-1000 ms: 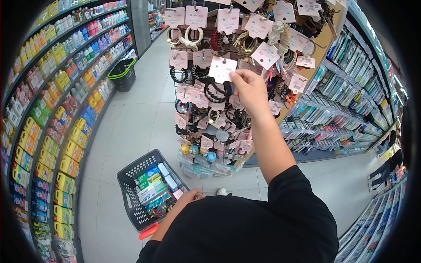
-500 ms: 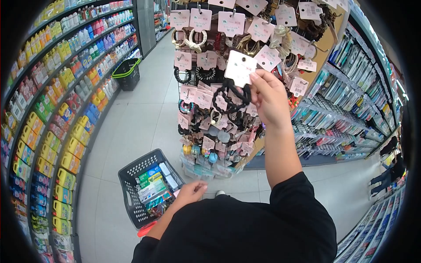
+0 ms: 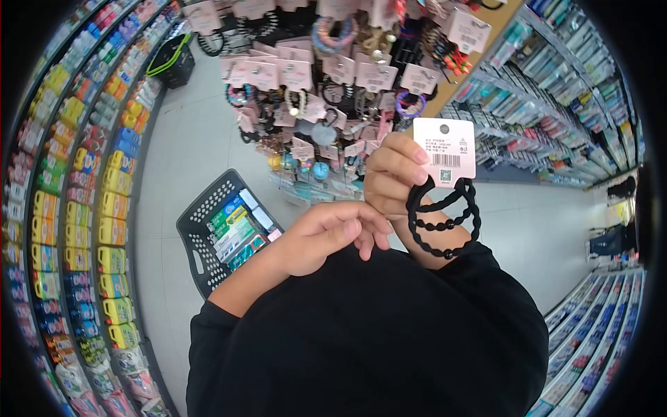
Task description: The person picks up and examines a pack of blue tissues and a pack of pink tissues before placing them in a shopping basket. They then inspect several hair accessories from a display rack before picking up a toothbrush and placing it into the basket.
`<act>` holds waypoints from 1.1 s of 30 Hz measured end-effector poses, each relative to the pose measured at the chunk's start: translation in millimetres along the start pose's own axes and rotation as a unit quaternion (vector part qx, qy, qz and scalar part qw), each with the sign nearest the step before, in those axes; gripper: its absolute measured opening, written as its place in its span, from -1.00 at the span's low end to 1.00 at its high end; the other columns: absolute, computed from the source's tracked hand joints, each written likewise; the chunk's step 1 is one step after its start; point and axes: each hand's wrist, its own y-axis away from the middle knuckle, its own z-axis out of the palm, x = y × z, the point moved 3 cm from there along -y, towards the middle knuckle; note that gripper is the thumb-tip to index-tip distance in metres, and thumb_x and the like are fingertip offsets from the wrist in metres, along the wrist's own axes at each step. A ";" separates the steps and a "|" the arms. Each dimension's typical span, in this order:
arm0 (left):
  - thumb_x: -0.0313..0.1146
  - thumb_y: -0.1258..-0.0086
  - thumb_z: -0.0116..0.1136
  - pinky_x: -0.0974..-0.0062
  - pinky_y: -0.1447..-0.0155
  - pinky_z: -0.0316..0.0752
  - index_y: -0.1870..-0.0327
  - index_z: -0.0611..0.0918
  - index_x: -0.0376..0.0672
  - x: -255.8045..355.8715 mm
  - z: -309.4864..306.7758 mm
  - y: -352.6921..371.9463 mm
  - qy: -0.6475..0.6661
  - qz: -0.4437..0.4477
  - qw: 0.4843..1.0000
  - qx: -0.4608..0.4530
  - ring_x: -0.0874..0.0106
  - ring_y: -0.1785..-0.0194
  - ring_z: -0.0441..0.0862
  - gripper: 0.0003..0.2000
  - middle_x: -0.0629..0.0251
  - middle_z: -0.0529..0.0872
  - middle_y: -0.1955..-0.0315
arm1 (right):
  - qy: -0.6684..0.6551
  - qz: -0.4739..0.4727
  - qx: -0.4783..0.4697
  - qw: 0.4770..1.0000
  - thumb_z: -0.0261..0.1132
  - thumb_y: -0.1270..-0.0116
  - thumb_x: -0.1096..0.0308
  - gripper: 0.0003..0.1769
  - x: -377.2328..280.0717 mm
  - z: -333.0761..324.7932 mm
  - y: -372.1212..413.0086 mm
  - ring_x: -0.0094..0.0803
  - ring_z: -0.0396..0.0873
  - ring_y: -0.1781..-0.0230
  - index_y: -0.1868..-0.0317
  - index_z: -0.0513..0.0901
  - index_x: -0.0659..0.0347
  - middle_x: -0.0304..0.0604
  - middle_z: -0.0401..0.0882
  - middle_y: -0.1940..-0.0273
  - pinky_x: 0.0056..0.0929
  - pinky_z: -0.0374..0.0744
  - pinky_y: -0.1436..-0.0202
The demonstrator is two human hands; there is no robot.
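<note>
Black braided hair ties (image 3: 447, 224) hang in loops from a pale pink card (image 3: 445, 149), whose printed side with a barcode faces me. My right hand (image 3: 397, 174) has its fingers folded around the card's left edge, in front of my chest. Holding nothing, my left hand (image 3: 330, 235) reaches across with its fingers loosely stretched, the fingertips close to my right wrist. A dark shopping basket (image 3: 196, 240) stands on the floor beyond my left forearm, with several boxed items inside.
Ahead is a rack of carded hair accessories (image 3: 292, 73). Shelves of bottles (image 3: 114, 187) line the left side, and packaged goods (image 3: 549, 104) fill the shelving at right. Another basket with a green rim (image 3: 170, 62) sits at the far left shelf end.
My right hand has come down and closer with the hair ties, and the card now shows its barcode side. My left hand has risen from beside the basket towards my right hand.
</note>
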 end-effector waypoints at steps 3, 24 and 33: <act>0.20 -0.38 -0.13 0.51 0.15 0.46 0.05 0.54 -0.37 -3.1 13.2 -18.6 -0.042 -0.036 0.998 0.002 0.41 0.31 0.58 -0.36 0.13 0.66 0.28 | 0.054 -0.030 0.081 0.995 0.32 -0.18 0.43 -0.79 -7.7 14.7 19.4 -0.55 0.29 0.51 0.22 0.45 0.12 -0.29 0.39 0.34 -0.60 0.29 0.55; -0.43 -0.40 0.07 0.61 0.16 0.48 -0.05 0.51 -0.32 -38.2 -29.5 -46.1 -0.193 0.078 0.904 0.374 0.62 0.26 0.56 -0.74 0.33 0.65 0.21 | 0.614 0.076 0.503 0.604 0.18 -0.36 0.40 -0.87 -46.3 20.1 80.3 -0.66 0.41 0.53 0.18 0.52 0.29 -0.26 0.54 0.40 -0.65 0.40 0.47; -0.48 -0.38 0.07 0.65 0.24 0.50 -0.05 0.45 -0.35 103.3 -93.2 -66.6 -0.210 0.276 0.796 0.496 0.59 0.27 0.61 -0.74 0.24 0.67 0.19 | 0.592 0.125 0.493 0.625 0.18 -0.37 0.37 -0.84 -30.5 11.5 126.3 -0.69 0.41 0.51 0.15 0.55 0.29 -0.29 0.57 0.35 -0.69 0.41 0.42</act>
